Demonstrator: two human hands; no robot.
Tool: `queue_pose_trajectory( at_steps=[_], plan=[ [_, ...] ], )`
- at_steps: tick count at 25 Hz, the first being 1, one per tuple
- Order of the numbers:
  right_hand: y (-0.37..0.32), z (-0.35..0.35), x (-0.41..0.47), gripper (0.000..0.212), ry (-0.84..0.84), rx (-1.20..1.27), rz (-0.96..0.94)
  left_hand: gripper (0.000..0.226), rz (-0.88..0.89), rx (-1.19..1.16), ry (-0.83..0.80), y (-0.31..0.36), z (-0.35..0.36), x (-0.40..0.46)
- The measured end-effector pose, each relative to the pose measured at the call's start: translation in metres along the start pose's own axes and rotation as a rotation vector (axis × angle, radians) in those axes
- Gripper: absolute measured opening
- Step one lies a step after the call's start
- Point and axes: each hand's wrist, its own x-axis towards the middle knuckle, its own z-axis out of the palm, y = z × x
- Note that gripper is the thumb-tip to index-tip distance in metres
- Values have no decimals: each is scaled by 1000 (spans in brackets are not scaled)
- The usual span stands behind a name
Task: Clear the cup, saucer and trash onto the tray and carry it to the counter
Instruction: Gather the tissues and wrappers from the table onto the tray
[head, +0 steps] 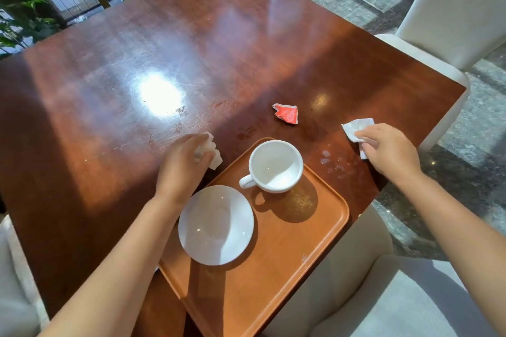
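An orange tray lies at the table's near edge. On it stand an empty white cup at the far end and a white saucer at the left, overlapping the rim. My left hand is closed around a crumpled white napkin just left of the tray's far corner. My right hand rests on a flat white napkin on the table right of the tray, fingers pinching its edge. A torn red sachet lies on the table beyond the cup.
The brown wooden table is glossy with glare. Small drops of liquid sit between the tray and my right hand. A white chair stands at the far right, another cushioned seat at the near right. Plants grow behind the table.
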Motion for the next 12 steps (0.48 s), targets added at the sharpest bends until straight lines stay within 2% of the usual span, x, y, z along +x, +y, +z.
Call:
queue_pose_trajectory(
  at_steps=[3,7,10,12],
  plan=[
    [-20,-10,-37,28,0,100,-90,34,213,-20,118,19,-4,-55],
    [-55,-12,-101,33,-60,11,-343,45,326,-38,-79,43,27,-135],
    [-68,2,-122,35,-113,-111,-479,47,329,16,-221,48,49,-152],
    [-70,13,-126,33,-125,-177,-508,40,321,-25,-261,49,56,-152]
  ],
)
